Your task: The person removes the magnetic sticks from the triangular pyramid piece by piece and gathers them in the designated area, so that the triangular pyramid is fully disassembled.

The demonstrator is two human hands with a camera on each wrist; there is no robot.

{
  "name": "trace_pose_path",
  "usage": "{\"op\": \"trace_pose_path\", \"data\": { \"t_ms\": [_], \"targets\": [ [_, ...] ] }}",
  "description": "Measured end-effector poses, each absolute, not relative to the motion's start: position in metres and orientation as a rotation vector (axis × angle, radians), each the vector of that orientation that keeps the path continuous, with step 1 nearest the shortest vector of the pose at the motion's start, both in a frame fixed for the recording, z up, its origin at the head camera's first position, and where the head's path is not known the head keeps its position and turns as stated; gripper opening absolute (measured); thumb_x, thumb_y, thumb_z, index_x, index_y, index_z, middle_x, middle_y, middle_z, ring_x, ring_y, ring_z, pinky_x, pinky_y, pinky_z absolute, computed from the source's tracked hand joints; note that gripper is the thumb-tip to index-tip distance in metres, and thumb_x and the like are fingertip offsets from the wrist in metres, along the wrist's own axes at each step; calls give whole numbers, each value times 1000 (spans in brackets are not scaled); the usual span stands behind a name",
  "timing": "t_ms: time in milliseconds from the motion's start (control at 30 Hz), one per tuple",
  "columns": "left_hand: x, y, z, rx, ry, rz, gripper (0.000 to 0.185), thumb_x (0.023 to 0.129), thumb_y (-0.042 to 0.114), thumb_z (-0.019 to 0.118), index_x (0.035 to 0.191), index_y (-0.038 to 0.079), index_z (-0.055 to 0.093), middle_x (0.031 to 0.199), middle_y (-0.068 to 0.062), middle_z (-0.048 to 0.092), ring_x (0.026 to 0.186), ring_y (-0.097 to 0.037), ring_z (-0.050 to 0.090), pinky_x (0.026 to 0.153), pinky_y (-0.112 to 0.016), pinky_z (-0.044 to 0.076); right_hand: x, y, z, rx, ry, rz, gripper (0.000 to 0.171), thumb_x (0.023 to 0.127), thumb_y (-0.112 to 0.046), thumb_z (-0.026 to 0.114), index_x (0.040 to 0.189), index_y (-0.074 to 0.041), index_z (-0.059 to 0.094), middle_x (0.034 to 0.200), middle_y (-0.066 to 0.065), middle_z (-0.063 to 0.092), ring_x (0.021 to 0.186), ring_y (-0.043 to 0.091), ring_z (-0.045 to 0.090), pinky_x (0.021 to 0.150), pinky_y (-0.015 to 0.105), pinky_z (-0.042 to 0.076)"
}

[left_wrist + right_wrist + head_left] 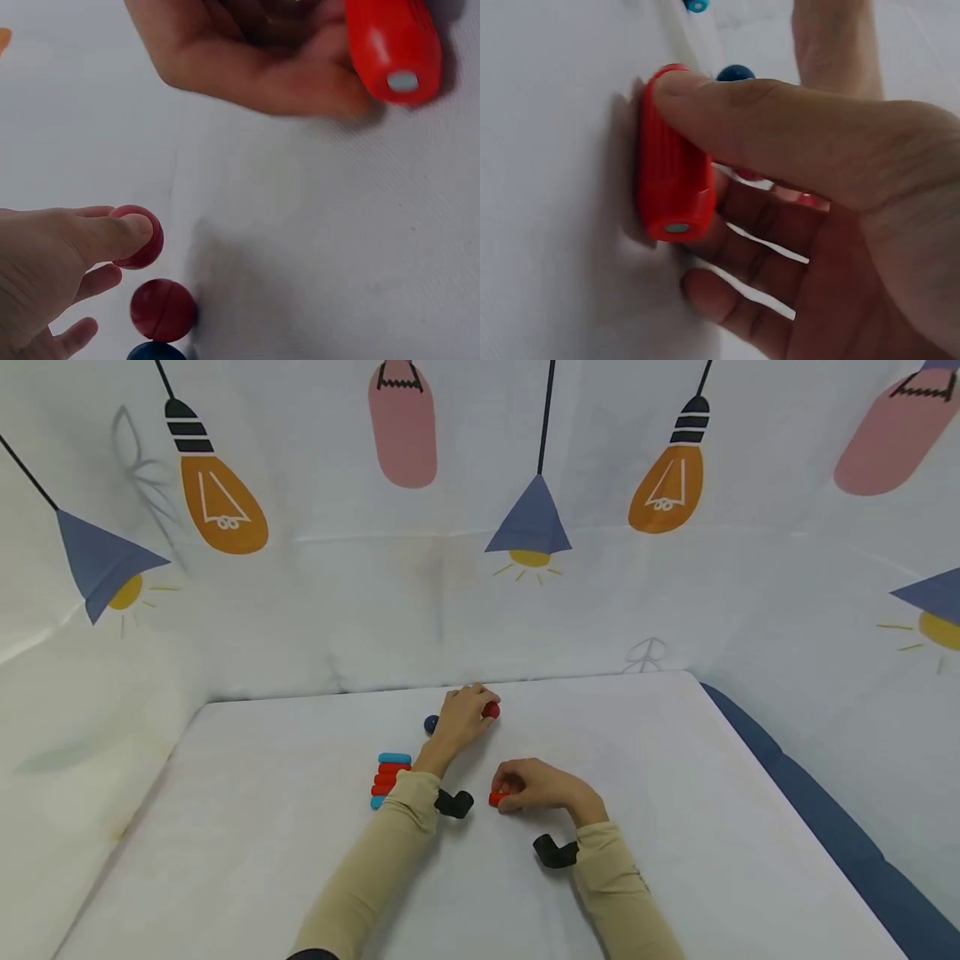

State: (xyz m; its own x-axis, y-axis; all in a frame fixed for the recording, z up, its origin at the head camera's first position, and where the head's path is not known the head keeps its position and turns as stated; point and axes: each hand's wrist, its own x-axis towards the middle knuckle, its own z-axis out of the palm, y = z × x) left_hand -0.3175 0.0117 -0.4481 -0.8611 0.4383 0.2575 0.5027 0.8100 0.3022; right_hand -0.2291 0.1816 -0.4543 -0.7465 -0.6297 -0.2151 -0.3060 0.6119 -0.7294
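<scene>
My left hand point(461, 718), near the table's far edge, pinches a red ball point(138, 237) between thumb and fingers. A second red ball point(163, 310) rests beside that hand, with a dark blue ball point(431, 724) next to it. Closer to me, my right hand point(546, 785) grips a red magnetic rod point(673, 161) by its sides, thumb along one face. The rod has ribbed sides and a round grey magnet point(677, 228) in its end. It lies low, close over the white table.
Left of my left forearm, several rods lie side by side in a stack-like row, a light blue rod point(394, 758) at the far end and red rods point(387, 780) in the middle. The white table point(675, 827) meets a lamp-patterned cloth wall point(480, 635) at the back.
</scene>
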Motion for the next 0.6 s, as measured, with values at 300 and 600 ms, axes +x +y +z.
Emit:
{"op": "trace_pose_path", "data": {
  "t_ms": [300, 600],
  "targets": [
    [-316, 2, -461, -739, -2859, -524, 35, 83, 18, 72, 117, 14, 64, 118, -6, 61, 115, -24, 56, 113, -51, 25, -222, 186, -446, -666, 2417, -819, 17, 77, -9, 72, 91, -12, 61, 79, -2, 55, 76, 13, 50, 68, 27, 41],
    [-278, -10, -450, -943, -2719, -1068, 30, 90, 16, 64, 119, 9, 61, 114, -12, 60, 103, -25, 59, 88, -37, 51, -230, 197, -442, -712, 2564, -953, 15, 86, -14, 64, 100, -11, 64, 84, -3, 61, 76, 10, 54, 68, 22, 46]
  ]
}}
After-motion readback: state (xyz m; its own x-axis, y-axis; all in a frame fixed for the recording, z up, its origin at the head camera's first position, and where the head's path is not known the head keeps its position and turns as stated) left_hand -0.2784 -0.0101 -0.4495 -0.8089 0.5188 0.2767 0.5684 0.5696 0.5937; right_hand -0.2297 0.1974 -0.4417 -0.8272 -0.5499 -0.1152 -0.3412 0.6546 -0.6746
